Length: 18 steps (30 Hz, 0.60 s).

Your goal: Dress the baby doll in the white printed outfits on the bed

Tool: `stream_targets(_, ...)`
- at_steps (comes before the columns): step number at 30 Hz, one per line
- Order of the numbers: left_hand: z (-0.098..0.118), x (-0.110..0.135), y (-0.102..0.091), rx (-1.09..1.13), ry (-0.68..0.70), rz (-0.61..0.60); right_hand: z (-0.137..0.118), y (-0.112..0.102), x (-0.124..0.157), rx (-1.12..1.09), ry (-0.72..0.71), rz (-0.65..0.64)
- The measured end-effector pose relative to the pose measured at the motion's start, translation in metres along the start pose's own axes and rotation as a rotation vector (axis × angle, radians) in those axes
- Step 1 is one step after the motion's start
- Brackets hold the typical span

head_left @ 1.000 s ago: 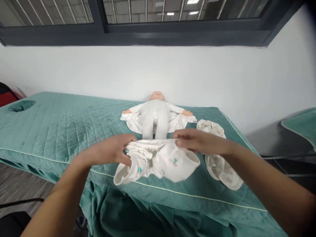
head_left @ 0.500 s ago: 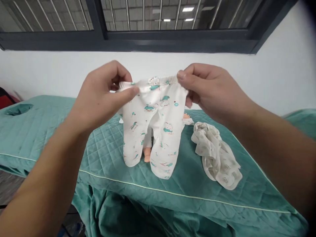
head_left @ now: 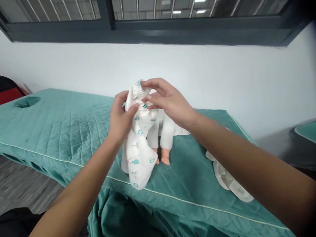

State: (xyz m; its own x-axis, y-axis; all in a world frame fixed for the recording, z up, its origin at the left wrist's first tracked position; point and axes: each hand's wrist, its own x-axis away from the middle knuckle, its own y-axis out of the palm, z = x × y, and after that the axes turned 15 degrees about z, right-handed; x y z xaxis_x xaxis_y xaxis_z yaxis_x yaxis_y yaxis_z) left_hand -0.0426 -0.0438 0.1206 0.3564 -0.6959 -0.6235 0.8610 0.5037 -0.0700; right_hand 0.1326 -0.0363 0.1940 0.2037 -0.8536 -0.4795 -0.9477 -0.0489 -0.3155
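Observation:
White baby pants (head_left: 140, 144) with a green cartoon print hang folded sideways above the bed, their feet ends pointing down. My left hand (head_left: 120, 115) is closed on the waistband, its thumb across the front. At the other side of the gathered waistband is my right hand (head_left: 165, 98), its fingertips and thumb gripping the cloth. Behind the pants lies a baby doll in white leggings (head_left: 168, 131), with its bare feet (head_left: 165, 157) towards me. The doll's upper body is hidden behind the pants and my right hand.
Under everything is a green quilted bed (head_left: 81, 125) with a hole at its left end. Crumpled pale clothing (head_left: 233, 181) lies on the right, partly behind my right forearm. A white wall (head_left: 74, 65) and a barred window stand behind.
The pants were stretched wide between both hands; now they are bunched and turned sideways. My right hand has come left to my left hand, and more of the doll's legs shows.

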Motion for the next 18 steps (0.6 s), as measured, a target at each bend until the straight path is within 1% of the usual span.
stream_targets(1, -0.021, 0.0, 0.0, -0.047, -0.045, 0.024, 0.022, 0.002, -0.005, 0.035, -0.023, -0.003)
stream_targets(2, -0.041, 0.0, 0.001, -0.114, -0.086, 0.024, 0.046, 0.004, -0.01, 0.08, -0.035, 0.008)
stream_targets(4, -0.07, 0.005, 0.005, -0.263, -0.122, 0.026, 0.095, 0.004, -0.02, 0.232, -0.018, 0.049)
stream_targets(6, -0.083, 0.013, 0.015, -0.276, -0.154, -0.013, 0.14, 0.001, -0.032, 0.453, -0.009, 0.153)
stream_targets(7, -0.084, 0.018, 0.023, -0.222, -0.215, -0.07, 0.16, -0.003, -0.039, 0.548, 0.018, 0.196)
stream_targets(8, -0.084, 0.023, 0.031, -0.144, -0.338, -0.155, 0.177, -0.007, -0.048, 0.631, 0.06, 0.244)
stream_targets(9, -0.083, 0.027, 0.041, -0.058, -0.497, -0.236, 0.192, -0.012, -0.058, 0.696, 0.13, 0.273)
stream_targets(10, -0.082, 0.03, 0.052, 0.016, -0.647, -0.306, 0.205, -0.018, -0.069, 0.743, 0.231, 0.303)
stream_targets(12, -0.083, 0.034, 0.073, 0.203, -0.871, -0.366, 0.227, -0.03, -0.091, 0.777, 0.472, 0.315)
stream_targets(13, -0.084, 0.035, 0.082, 0.296, -0.952, -0.389, 0.236, -0.035, -0.102, 0.786, 0.562, 0.299)
stream_targets(14, -0.087, 0.034, 0.091, 0.371, -1.01, -0.407, 0.244, -0.04, -0.112, 0.802, 0.624, 0.284)
stream_targets(16, -0.092, 0.031, 0.103, 0.452, -1.074, -0.456, 0.257, -0.048, -0.127, 0.822, 0.656, 0.232)
stream_targets(18, -0.096, 0.023, 0.108, 0.466, -1.087, -0.5, 0.261, -0.052, -0.138, 0.756, 0.632, 0.137)
